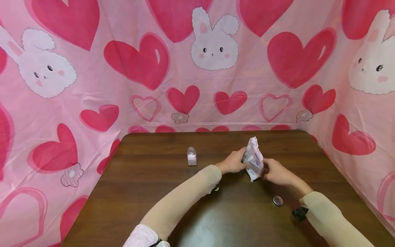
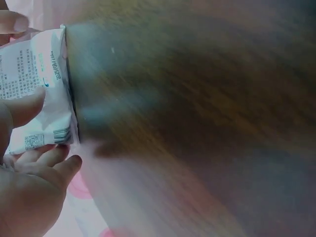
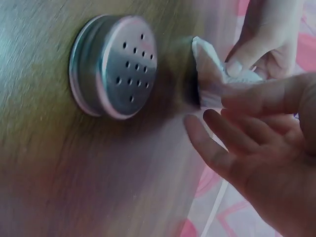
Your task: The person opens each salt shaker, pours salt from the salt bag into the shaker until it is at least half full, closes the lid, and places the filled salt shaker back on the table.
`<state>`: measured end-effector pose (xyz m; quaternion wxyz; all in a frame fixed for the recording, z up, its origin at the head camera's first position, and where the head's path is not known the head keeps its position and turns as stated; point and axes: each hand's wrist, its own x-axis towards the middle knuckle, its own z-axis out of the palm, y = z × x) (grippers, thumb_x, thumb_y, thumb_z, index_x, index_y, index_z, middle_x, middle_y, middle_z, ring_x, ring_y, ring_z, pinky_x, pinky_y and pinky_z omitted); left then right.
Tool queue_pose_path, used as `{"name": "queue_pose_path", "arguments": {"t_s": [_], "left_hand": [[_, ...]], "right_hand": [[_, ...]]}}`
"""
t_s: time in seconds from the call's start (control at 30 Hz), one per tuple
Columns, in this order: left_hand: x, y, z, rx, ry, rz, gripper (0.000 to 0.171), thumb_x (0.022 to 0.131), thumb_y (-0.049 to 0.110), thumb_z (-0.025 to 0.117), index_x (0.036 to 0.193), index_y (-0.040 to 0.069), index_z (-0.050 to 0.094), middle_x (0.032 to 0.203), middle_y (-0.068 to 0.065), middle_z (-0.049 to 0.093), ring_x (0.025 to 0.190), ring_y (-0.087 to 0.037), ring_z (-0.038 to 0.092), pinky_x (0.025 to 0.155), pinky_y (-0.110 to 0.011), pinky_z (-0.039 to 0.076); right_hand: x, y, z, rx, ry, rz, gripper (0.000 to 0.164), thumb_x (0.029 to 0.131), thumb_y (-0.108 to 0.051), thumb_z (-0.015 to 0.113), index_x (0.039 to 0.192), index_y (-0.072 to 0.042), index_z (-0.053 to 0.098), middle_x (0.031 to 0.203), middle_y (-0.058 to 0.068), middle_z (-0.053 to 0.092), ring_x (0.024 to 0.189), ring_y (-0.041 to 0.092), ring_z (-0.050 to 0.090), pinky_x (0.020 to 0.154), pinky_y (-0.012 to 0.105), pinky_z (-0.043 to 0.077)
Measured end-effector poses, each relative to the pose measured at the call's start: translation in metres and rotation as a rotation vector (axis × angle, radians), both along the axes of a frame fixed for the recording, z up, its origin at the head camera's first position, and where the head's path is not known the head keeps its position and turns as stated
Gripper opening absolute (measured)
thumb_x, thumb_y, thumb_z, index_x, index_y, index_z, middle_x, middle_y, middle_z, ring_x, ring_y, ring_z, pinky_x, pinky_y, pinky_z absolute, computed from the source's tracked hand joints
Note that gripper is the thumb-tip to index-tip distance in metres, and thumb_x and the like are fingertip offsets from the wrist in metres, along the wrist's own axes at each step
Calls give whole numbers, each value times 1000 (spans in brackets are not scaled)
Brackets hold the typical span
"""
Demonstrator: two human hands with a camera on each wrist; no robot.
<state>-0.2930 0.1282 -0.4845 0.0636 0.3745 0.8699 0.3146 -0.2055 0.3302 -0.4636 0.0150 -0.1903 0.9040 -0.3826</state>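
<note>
A white printed plastic packet (image 1: 253, 159) stands tilted above the table between both hands. My left hand (image 1: 234, 161) grips it from the left, with the thumb across its printed face and the fingers underneath in the left wrist view. From the other side my right hand (image 1: 276, 171) pinches the packet's edge between thumb and finger, while its other fingers (image 3: 215, 148) spread loosely. Lettering and a small square code show on the packet (image 2: 44, 89) in the left wrist view. A perforated metal shaker lid (image 3: 131, 66) lies on the table near my right wrist.
A small clear glass jar (image 1: 192, 157) with white contents stands uncapped, left of my left hand. The brown wooden table (image 1: 148, 164) is bordered at the back and sides by a pink heart-and-rabbit cloth (image 1: 182, 75).
</note>
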Motion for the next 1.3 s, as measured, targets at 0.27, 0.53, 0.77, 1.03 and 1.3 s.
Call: {"name": "queue_pose_path", "arguments": {"t_s": [0.27,0.53,0.77,1.03,1.3], "left_hand": [[1,-4,1,-57,90,27,54,93,16,83,140,1,61,127,-9,66,114,-16,61,100,-24,47],[3,0,-3,-70,123,98,40,91,21,86,123,4,71,106,-2,65,95,-10,59,84,-21,49],[4,0,-4,-70,115,129,39,91,20,86,124,5,73,101,0,64,89,-8,58,79,-20,49],[7,-2,-2,-16,68,183,50,93,18,84,137,5,65,117,-4,72,102,-11,66,89,-25,53],[14,-5,4,33,48,207,29,95,22,82,111,9,61,98,-2,70,82,-10,62,70,-22,49]], "right_hand": [[-10,-2,-5,37,30,24,22,88,8,71,111,8,72,108,18,75,101,31,72,83,40,59],[-15,-7,-8,20,85,-67,14,82,12,64,88,4,74,85,8,72,75,15,59,65,29,51],[-12,2,-1,-165,-167,199,30,91,12,67,119,20,63,111,24,71,97,16,65,79,26,56],[-6,1,7,-11,-64,127,10,96,1,71,103,7,74,91,6,71,79,11,60,69,26,50],[-4,2,1,-11,-12,-42,5,93,2,75,96,3,79,88,8,75,69,19,70,59,28,57]]}}
